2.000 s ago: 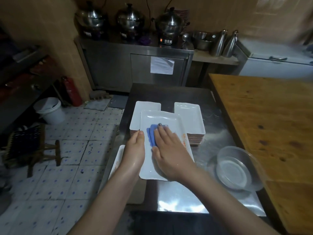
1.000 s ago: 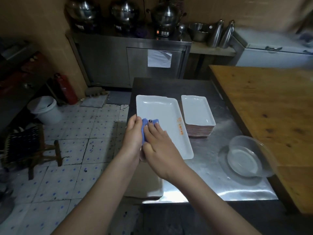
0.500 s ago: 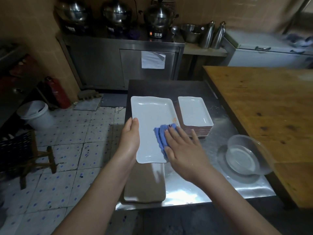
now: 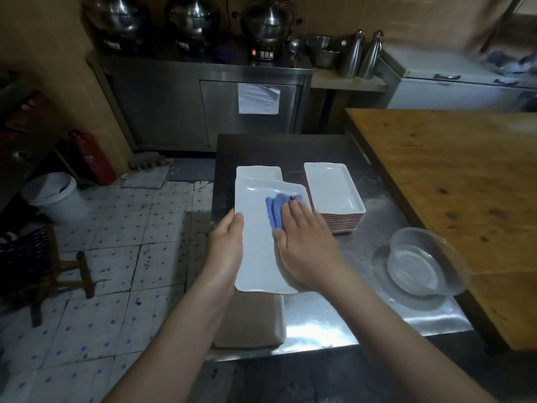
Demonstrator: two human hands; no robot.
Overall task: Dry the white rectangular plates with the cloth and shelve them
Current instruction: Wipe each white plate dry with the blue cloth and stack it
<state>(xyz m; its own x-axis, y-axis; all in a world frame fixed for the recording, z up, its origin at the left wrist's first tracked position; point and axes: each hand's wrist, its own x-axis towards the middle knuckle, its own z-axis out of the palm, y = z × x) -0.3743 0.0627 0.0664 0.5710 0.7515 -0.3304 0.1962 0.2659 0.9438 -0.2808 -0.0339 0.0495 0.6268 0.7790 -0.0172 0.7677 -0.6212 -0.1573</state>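
Note:
A white rectangular plate (image 4: 255, 251) is held over the steel table (image 4: 343, 312). My left hand (image 4: 226, 248) grips its left edge, thumb on top. My right hand (image 4: 305, 242) lies flat on the plate and presses a blue cloth (image 4: 274, 209) onto its upper right part with straight fingers. Behind the held plate, another white plate (image 4: 258, 172) peeks out on the table. To the right stands a stack of white plates (image 4: 334, 193) with reddish undersides. A further plate (image 4: 250, 321) lies in shadow under the held one, near the table's front edge.
A clear plastic bowl (image 4: 421, 263) sits at the table's right, against a wooden table (image 4: 453, 181). Steel counter with pots (image 4: 191, 21) stands at the back. A white bucket (image 4: 55, 196), a red extinguisher (image 4: 90, 158) and a stool (image 4: 43, 266) are on the tiled floor at left.
My right hand slid the cloth from the plate's left edge across to its right side, then up toward the far right corner. The left hand kept its grip on the left edge.

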